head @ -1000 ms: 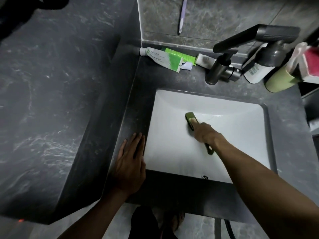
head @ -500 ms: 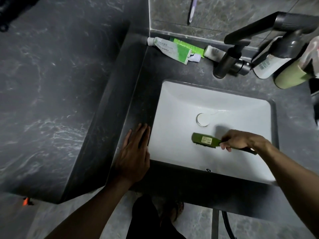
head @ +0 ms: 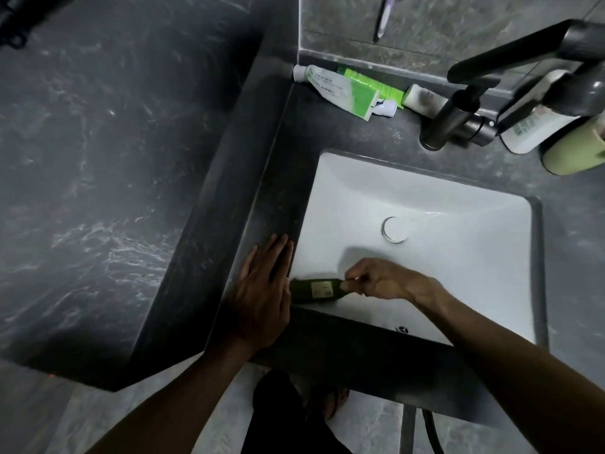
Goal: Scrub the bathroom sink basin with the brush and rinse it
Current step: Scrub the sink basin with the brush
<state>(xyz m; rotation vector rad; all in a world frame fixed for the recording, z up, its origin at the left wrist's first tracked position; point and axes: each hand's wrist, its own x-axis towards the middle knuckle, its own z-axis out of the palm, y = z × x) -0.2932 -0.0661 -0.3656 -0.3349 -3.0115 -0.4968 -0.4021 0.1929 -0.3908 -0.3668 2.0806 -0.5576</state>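
Observation:
A white rectangular sink basin (head: 458, 257) is set into a dark stone counter, with a round drain (head: 395, 229) near its middle. My right hand (head: 386, 280) grips the handle of a green scrub brush (head: 316, 290), whose head with a pale label lies at the basin's near-left corner. My left hand (head: 262, 290) rests flat on the counter (head: 271, 178) along the basin's left rim, fingers straight. A dark faucet (head: 458, 116) stands behind the basin; no water stream is visible.
Toothpaste tubes (head: 340, 91) lie at the back left of the counter. A white bottle (head: 537, 129) and a pale green cup (head: 573, 152) stand at the back right. A toothbrush (head: 383, 16) hangs on the wall tile. A dark marble wall rises at left.
My right hand has swept the brush from the basin's middle toward the near-left corner. The left hand stays flat on the counter.

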